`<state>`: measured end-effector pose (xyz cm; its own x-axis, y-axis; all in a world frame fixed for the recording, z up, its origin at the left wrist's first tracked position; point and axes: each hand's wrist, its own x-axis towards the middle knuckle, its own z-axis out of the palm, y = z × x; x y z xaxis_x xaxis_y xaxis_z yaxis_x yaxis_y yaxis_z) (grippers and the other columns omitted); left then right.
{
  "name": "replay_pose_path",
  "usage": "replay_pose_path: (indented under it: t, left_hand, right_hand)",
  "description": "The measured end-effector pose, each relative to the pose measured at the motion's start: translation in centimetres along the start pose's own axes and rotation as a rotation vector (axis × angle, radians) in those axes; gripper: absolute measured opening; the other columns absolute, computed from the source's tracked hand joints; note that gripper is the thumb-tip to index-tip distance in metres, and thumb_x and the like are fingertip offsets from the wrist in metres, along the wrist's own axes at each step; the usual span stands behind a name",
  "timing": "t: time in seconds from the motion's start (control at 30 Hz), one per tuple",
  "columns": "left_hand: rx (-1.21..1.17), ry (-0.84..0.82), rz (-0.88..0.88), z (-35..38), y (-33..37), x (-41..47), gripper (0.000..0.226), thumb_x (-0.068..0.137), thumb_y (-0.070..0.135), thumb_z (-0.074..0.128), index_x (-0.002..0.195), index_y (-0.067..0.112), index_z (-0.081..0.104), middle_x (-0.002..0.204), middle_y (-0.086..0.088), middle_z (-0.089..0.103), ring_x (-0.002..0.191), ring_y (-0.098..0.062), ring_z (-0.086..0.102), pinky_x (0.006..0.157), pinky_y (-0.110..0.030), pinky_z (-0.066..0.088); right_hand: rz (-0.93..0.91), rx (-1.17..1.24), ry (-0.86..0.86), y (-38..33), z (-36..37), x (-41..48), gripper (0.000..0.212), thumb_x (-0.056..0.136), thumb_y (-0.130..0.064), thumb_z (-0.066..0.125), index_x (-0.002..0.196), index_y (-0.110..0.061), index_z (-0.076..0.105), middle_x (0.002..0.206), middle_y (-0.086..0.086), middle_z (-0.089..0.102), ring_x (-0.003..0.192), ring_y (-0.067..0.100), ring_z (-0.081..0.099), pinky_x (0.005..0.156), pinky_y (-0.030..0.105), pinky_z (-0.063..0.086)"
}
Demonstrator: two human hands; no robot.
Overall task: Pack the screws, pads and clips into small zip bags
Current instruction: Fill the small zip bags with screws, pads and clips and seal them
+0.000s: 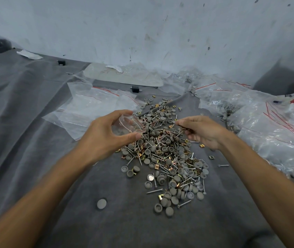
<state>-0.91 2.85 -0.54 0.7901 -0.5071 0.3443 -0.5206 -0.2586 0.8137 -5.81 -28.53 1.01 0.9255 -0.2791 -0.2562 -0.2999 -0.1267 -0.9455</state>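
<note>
A long heap of grey round pads (167,176), silver screws (154,191) and small brass clips (201,145) lies on the grey cloth in front of me. My left hand (105,136) holds a small clear zip bag (128,125) between thumb and fingers, its mouth turned toward the heap's left edge. My right hand (203,131) hovers over the heap's upper right, fingers curled and pinching a few screws by their shafts. Empty zip bags (96,102) with red seal lines lie flat behind my left hand.
Filled bags (260,126) are piled at the right, reaching the wall. A lone pad (101,203) and a stray screw (223,165) lie apart from the heap. Two small black blocks (135,89) and a pale flat board (123,76) sit further back. Bare grey cloth (26,113) spreads left.
</note>
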Motion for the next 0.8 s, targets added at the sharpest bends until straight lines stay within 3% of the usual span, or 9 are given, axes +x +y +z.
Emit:
replay_pose_path:
  t: [0.2, 0.37, 0.47, 0.63, 0.8]
  left_hand:
    - [-0.011, 0.003, 0.001, 0.1, -0.2, 0.0, 0.069, 0.063, 0.070, 0.079, 0.126, 0.052, 0.057, 0.113, 0.028, 0.069, 0.106, 0.017, 0.060, 0.080, -0.002, 0.041]
    - [-0.027, -0.004, -0.003, 0.1, -0.3, 0.1, 0.071, 0.063, 0.069, 0.079, 0.127, 0.049, 0.057, 0.113, 0.027, 0.069, 0.105, 0.018, 0.059, 0.077, 0.008, 0.035]
    - [-0.010, -0.010, 0.001, 0.1, -0.2, 0.1, 0.072, 0.062, 0.073, 0.077, 0.128, 0.051, 0.056, 0.115, 0.025, 0.069, 0.109, 0.017, 0.058, 0.080, 0.005, 0.038]
    - [-0.016, -0.010, 0.003, 0.1, -0.1, 0.0, 0.069, 0.062, 0.076, 0.077, 0.124, 0.056, 0.056, 0.115, 0.023, 0.070, 0.107, 0.009, 0.063, 0.089, -0.014, 0.044]
    - [-0.008, -0.008, 0.013, 0.2, -0.1, 0.1, 0.072, 0.065, 0.069, 0.079, 0.129, 0.045, 0.058, 0.111, 0.024, 0.071, 0.106, 0.010, 0.063, 0.085, -0.006, 0.043]
  right_hand:
    - [0.024, -0.018, 0.021, -0.8, 1.0, -0.1, 0.019, 0.094, -0.011, 0.069, 0.111, -0.004, 0.071, 0.078, 0.002, 0.061, 0.046, 0.002, 0.050, 0.036, 0.014, 0.039]
    - [-0.029, 0.003, 0.005, -1.9, 1.6, -0.8, 0.016, 0.093, -0.003, 0.069, 0.108, -0.005, 0.071, 0.078, 0.006, 0.067, 0.050, 0.004, 0.055, 0.043, 0.015, 0.046]
    - [-0.067, -0.023, -0.048, -3.1, 2.4, -1.4, 0.017, 0.092, -0.003, 0.070, 0.109, -0.005, 0.070, 0.081, 0.007, 0.070, 0.054, 0.006, 0.057, 0.047, 0.017, 0.048]
    - [-0.188, -0.126, -0.191, -5.2, 4.2, -2.4, 0.017, 0.091, -0.001, 0.070, 0.108, -0.004, 0.069, 0.085, 0.007, 0.069, 0.059, 0.007, 0.059, 0.053, 0.019, 0.052]
    - [-0.347, -0.271, -0.253, -6.9, 6.4, -3.3, 0.013, 0.089, -0.005, 0.074, 0.100, -0.011, 0.075, 0.078, 0.003, 0.069, 0.061, 0.007, 0.060, 0.056, 0.020, 0.053]
